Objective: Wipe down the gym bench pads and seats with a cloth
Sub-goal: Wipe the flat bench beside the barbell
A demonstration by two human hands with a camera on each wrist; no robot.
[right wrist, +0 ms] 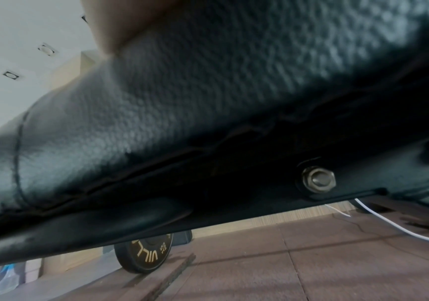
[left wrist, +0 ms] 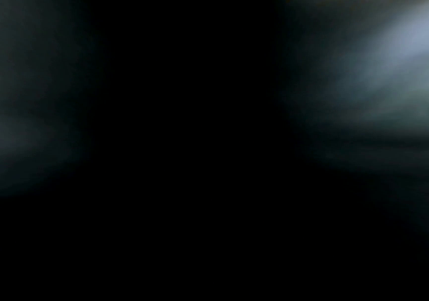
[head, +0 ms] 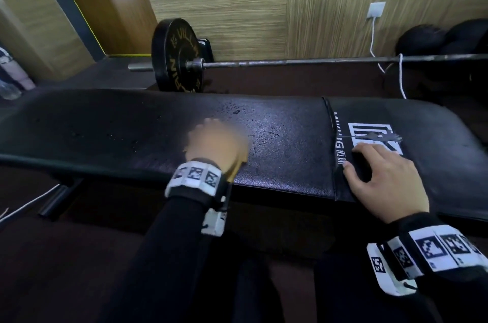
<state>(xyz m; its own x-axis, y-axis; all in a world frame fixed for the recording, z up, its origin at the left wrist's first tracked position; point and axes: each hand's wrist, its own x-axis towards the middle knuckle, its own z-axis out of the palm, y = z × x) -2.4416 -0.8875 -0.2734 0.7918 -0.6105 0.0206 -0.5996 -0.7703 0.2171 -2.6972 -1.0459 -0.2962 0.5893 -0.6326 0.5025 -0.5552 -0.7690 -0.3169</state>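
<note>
A long black gym bench pad (head: 105,124) runs across the head view, with a seam and a white logo (head: 375,137) toward its right end. Droplets (head: 237,111) speckle its middle. My left hand (head: 216,143) lies on the pad just left of the droplets, blurred; I make out no cloth, and its fingers are unclear. The left wrist view is dark. My right hand (head: 380,172) rests on the pad at the seam with fingers spread and holds nothing. In the right wrist view I see the pad's side (right wrist: 182,91) from below and a fingertip (right wrist: 115,24) on it.
Behind the bench a barbell (head: 290,61) with a black plate (head: 177,55) lies on the floor. A white cable (head: 401,77) hangs from a wall socket (head: 376,9). Dark bags (head: 422,37) sit at the back right. The bench's foot (head: 58,198) juts out at the lower left.
</note>
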